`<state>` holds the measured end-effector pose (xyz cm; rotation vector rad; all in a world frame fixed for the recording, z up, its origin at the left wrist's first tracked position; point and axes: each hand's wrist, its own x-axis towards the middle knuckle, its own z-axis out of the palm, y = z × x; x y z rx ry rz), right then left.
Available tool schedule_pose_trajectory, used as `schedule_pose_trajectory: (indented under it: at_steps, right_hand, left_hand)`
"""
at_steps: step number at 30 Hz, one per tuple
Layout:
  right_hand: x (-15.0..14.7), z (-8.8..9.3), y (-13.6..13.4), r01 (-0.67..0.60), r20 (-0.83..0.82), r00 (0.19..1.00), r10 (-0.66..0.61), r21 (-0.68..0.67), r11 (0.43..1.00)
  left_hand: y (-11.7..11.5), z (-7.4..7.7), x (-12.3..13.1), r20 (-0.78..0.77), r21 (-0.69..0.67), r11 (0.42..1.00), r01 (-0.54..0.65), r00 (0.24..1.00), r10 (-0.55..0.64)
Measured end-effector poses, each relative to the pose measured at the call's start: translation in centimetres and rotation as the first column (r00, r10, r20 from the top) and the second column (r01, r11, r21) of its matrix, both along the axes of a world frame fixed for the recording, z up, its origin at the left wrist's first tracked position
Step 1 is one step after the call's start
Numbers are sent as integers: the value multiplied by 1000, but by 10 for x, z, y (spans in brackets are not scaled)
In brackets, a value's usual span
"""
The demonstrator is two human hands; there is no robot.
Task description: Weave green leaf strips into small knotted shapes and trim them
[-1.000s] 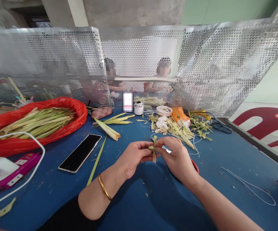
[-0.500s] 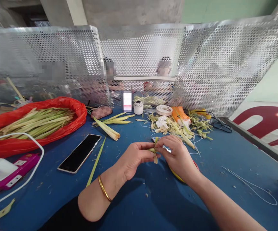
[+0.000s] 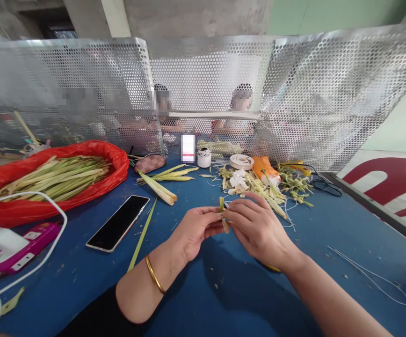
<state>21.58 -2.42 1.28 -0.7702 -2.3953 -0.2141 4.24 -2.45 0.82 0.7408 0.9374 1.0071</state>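
My left hand (image 3: 198, 231), with a gold bangle on its wrist, pinches a small folded piece of pale green leaf strip (image 3: 225, 226) above the blue table. On the strip's right side, my right hand (image 3: 259, 229) is closed with its fingertips on the same piece, its back turned up and hiding part of the strip. One short end sticks up between the hands and another hangs below. Under my right hand a yellow curved edge (image 3: 272, 268) shows; most of that thing is hidden. A long green leaf strip (image 3: 142, 236) lies beside my left forearm.
A red plastic bag (image 3: 119, 164) of leaf strips stands at left, near a purple power strip (image 3: 31, 248) with a white cable. A phone (image 3: 119, 223) lies closer. Leaf scraps (image 3: 269, 199), a tape roll (image 3: 241, 162) and a white jar (image 3: 204, 158) sit before a perforated metal screen (image 3: 210, 70).
My right hand has turned its back further upward and its fingers have shifted over the strip. The strip's upper end now stands more upright. The left hand keeps its pinch.
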Motion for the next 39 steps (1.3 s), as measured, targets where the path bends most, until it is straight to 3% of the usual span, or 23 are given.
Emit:
schedule_pose_trajectory:
  at_steps: [8, 12, 14, 16, 19, 22, 24, 28, 31, 39]
  right_hand:
    - [-4, -3, -5, -8, 108, 994, -6, 126, 992]
    - [-8, -7, -6, -8, 82, 997, -5, 154, 988]
    - [-11, -11, -6, 10, -33, 999, -7, 93, 996]
    - [-13, -15, -6, 93, -229, 968, -99, -40, 995]
    - [-17, -19, -5, 146, -441, 853, -279, -311, 939]
    - [-18, -20, -6, 90, -456, 822, -340, -486, 869]
    - [-18, -19, -7, 101, -439, 824, -357, -506, 856]
    - [-19, -18, -8, 171, -431, 824, -368, -430, 886]
    - [-20, -19, -9, 224, -425, 799, -425, -445, 867]
    - [-19, -16, -6, 46, -487, 743, -459, -647, 761]
  left_hand:
    - [0, 0, -1, -27, -12, 1000, 4, 1000, -4]
    - [-1, 0, 0, -67, 1, 1000, 8, 998, -8]
    - [-2, 1, 0, -102, 3, 1000, 6, 995, -6]
    - [-3, 3, 1, -144, 15, 1000, 23, 989, -20]
    - [-5, 5, 2, -217, 21, 998, 58, 975, -52]
    - [-5, 6, 1, -269, 10, 996, 92, 959, -86]
    - [-5, 7, 1, -274, 11, 994, 112, 956, -105]
    - [-5, 7, 0, -256, 20, 992, 126, 960, -116]
    - [-4, 6, 0, -260, 31, 994, 107, 961, -96]
    - [-3, 6, 0, -353, 86, 985, 150, 929, -111]
